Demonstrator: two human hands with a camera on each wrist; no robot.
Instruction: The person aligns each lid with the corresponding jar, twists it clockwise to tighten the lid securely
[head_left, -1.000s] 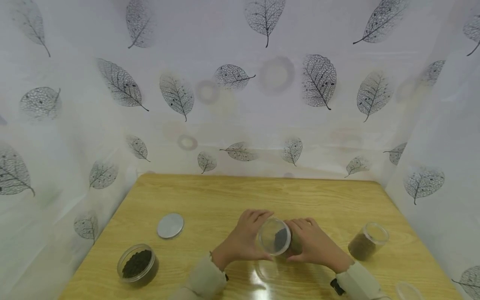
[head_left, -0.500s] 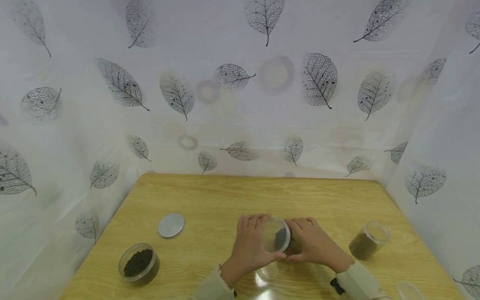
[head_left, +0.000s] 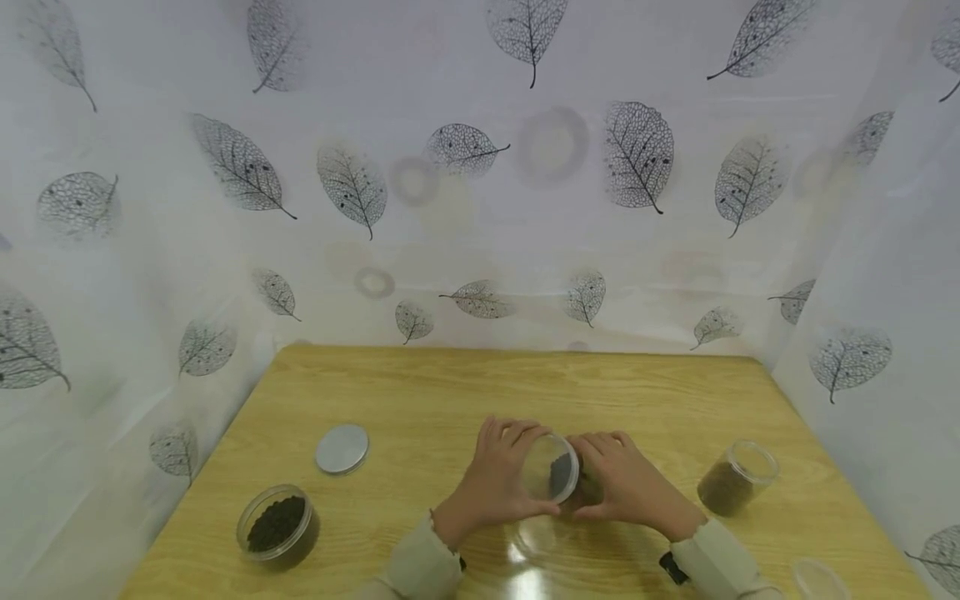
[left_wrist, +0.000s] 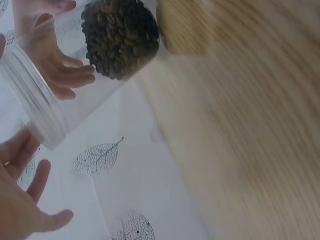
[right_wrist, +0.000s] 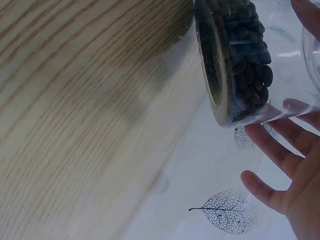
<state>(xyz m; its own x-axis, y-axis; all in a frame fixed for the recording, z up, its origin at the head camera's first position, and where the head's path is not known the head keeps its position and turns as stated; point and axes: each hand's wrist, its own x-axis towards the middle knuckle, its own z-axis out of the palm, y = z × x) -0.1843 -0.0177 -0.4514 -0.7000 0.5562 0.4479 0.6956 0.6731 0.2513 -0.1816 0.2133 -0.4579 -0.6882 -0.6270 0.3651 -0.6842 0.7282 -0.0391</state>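
Note:
Between my hands, a clear jar (head_left: 558,475) partly filled with dark brown coffee beans (left_wrist: 120,37) is held tilted over the table, its mouth end toward me. My right hand (head_left: 633,492) grips the jar's body, with fingers (right_wrist: 280,150) along its side in the right wrist view. At the mouth end is a clear ridged lid (left_wrist: 37,95). My left hand (head_left: 491,483) holds this lid by its edge, thumb below and fingers above. Through the jar wall, the right hand's fingers show in the left wrist view.
On the left of the wooden table (head_left: 420,383) stand a clear tub (head_left: 277,527) of dark pieces and a flat silver lid (head_left: 342,448). At right are a topless clear jar (head_left: 737,479) with brown contents and a clear lid (head_left: 819,579). Leaf-printed sheeting (head_left: 480,225) surrounds the table.
My left hand turned over the lid toward the right, then swung back left, fingers staying at its edge. The right hand and jar have stayed nearly in place.

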